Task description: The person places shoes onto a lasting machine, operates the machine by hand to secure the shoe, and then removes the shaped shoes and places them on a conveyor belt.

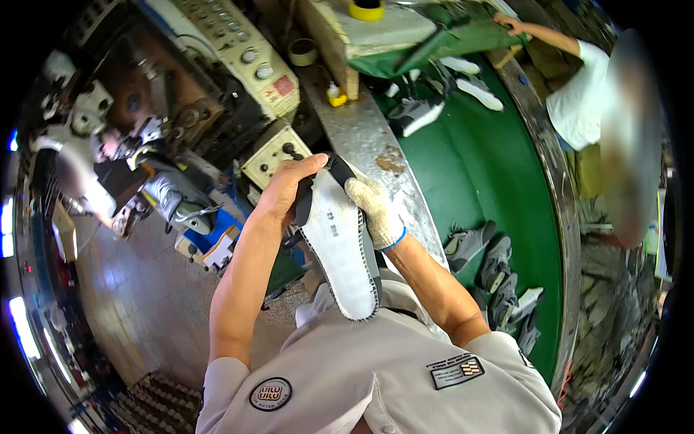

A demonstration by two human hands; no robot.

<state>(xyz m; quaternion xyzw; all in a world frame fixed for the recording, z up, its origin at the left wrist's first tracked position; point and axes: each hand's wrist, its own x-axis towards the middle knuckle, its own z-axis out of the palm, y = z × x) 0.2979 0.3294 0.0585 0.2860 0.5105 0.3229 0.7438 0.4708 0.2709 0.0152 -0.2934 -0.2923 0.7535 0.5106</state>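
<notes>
A shoe upper [338, 239] is held in front of my body with its underside facing up. Its white bottom is stitched to a dark upper along the edge, and dark material wraps the far end. My left hand [289, 186], bare, grips the far end from the left, thumb lying on top. On the right side, my right hand [374, 212] wears a knitted glove with a blue cuff and closes on the shoe upper, thumb pressed to the white bottom. Most of the fingers of both hands are hidden beneath it. The near end points toward my shirt.
A control panel [253, 54] with knobs stands at the far left. To the right, a green conveyor belt [463, 173] carries grey shoes [499, 260]. A metal ledge [354, 130] borders it, with a yellow bottle [336, 95]. A co-worker [585, 94] reaches over the belt's far side.
</notes>
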